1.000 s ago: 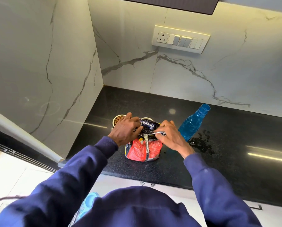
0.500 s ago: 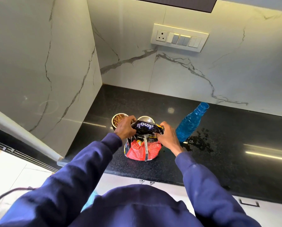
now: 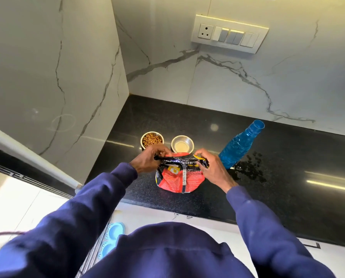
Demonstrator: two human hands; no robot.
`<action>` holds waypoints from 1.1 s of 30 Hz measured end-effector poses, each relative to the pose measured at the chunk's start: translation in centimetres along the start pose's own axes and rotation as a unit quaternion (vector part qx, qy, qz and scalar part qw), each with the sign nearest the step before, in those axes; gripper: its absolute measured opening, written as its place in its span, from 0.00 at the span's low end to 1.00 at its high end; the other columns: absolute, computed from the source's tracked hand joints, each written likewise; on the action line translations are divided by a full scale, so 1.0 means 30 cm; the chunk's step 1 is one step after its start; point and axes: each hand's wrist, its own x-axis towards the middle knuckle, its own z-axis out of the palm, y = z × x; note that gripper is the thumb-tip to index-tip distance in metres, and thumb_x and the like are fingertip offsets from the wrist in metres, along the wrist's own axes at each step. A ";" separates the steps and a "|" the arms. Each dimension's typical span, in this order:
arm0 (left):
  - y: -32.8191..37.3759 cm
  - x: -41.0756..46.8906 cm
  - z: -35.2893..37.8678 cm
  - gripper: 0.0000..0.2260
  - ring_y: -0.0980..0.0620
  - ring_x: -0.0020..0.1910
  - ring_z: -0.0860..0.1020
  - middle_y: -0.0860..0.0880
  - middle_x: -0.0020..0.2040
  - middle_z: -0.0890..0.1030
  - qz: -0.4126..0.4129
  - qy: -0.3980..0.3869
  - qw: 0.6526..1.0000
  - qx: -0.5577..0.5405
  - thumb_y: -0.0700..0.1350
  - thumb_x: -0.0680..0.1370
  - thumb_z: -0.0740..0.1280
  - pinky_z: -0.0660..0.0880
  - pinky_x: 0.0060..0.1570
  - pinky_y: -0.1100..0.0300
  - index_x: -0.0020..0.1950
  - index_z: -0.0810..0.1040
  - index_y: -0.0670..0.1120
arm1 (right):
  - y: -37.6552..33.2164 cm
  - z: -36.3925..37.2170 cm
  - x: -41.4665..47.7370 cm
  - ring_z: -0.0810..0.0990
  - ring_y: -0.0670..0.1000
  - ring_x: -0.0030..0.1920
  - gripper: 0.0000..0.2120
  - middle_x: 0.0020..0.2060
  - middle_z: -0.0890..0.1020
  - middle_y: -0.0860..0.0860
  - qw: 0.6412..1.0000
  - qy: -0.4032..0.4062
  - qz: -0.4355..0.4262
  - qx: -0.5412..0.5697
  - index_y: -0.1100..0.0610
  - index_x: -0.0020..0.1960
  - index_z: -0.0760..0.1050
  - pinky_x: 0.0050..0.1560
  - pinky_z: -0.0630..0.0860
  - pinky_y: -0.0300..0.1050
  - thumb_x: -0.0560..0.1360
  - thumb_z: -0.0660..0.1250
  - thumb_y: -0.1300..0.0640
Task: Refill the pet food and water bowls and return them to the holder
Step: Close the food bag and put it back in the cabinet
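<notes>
A red and black pet food bag (image 3: 179,180) stands on the black counter (image 3: 288,187). My left hand (image 3: 147,160) pinches the left end of its folded top and my right hand (image 3: 211,167) grips the right end. Just behind the bag stand two steel bowls: the left bowl (image 3: 152,139) is filled with brown kibble, the right bowl (image 3: 182,144) holds pale liquid. An uncapped blue water bottle (image 3: 241,145) stands to the right of my right hand. A light blue bowl holder (image 3: 110,240) lies on the floor below the counter, partly hidden by my body.
Marble walls close the corner at left and behind the bowls. A switch panel (image 3: 228,35) is on the back wall. Water drops (image 3: 252,167) lie on the counter by the bottle. The counter runs on to the right.
My hands have folded the bag's top down flatter and spread toward its ends. The view has shifted, so both bowls now show fully behind the bag.
</notes>
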 end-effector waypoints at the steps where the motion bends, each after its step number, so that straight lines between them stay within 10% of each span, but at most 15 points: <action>1: -0.002 -0.005 0.000 0.09 0.51 0.53 0.82 0.49 0.51 0.83 -0.008 0.005 1.000 -0.003 0.32 0.76 0.72 0.82 0.56 0.52 0.52 0.82 0.44 | 0.002 0.004 0.005 0.83 0.50 0.53 0.17 0.50 0.84 0.55 0.999 -0.011 0.011 0.028 0.52 0.60 0.74 0.52 0.80 0.37 0.76 0.72 0.67; 7: -0.009 -0.019 0.006 0.07 0.47 0.45 0.77 0.48 0.44 0.79 0.144 -0.017 0.964 0.225 0.36 0.75 0.61 0.74 0.46 0.57 0.44 0.78 0.45 | 0.023 0.002 -0.027 0.85 0.58 0.48 0.15 0.50 0.85 0.58 0.992 0.020 -0.099 -0.069 0.61 0.46 0.83 0.48 0.82 0.37 0.68 0.71 0.78; 11: -0.075 -0.034 0.004 0.18 0.42 0.58 0.81 0.42 0.62 0.81 0.205 -0.032 0.915 0.346 0.42 0.80 0.68 0.80 0.57 0.48 0.70 0.75 0.46 | 0.064 0.016 -0.054 0.78 0.52 0.41 0.10 0.45 0.79 0.54 0.939 0.025 -0.259 -0.225 0.61 0.48 0.82 0.34 0.82 0.44 0.77 0.62 0.67; 18: -0.122 -0.071 0.028 0.41 0.42 0.56 0.81 0.39 0.60 0.84 0.276 0.024 0.885 0.375 0.37 0.61 0.85 0.83 0.50 0.47 0.70 0.70 0.46 | 0.167 0.025 -0.077 0.71 0.52 0.50 0.30 0.52 0.69 0.55 0.920 0.006 -0.286 -0.269 0.57 0.65 0.74 0.53 0.83 0.50 0.67 0.75 0.75; 24: -0.175 -0.099 0.096 0.54 0.42 0.58 0.80 0.42 0.65 0.74 0.193 0.041 0.936 0.293 0.33 0.67 0.80 0.84 0.49 0.47 0.83 0.54 0.58 | 0.175 0.014 -0.157 0.71 0.61 0.71 0.33 0.72 0.65 0.63 0.945 -0.062 -0.181 -0.266 0.59 0.79 0.64 0.70 0.74 0.58 0.75 0.64 0.64; 29: -0.098 -0.184 0.197 0.17 0.46 0.65 0.77 0.45 0.65 0.76 0.079 0.172 0.974 0.121 0.45 0.81 0.65 0.77 0.63 0.49 0.70 0.79 0.47 | 0.121 0.083 -0.221 0.52 0.57 0.83 0.48 0.83 0.44 0.57 0.983 -0.093 -0.056 -0.148 0.59 0.84 0.45 0.80 0.60 0.57 0.75 0.70 0.49; 33: -0.003 -0.128 0.248 0.12 0.60 0.51 0.82 0.54 0.51 0.81 -0.141 0.310 0.931 -0.132 0.54 0.77 0.73 0.82 0.48 0.53 0.47 0.84 0.45 | 0.089 0.091 -0.199 0.41 0.53 0.83 0.61 0.83 0.36 0.53 0.987 -0.120 -0.022 -0.103 0.56 0.83 0.36 0.81 0.49 0.51 0.71 0.72 0.32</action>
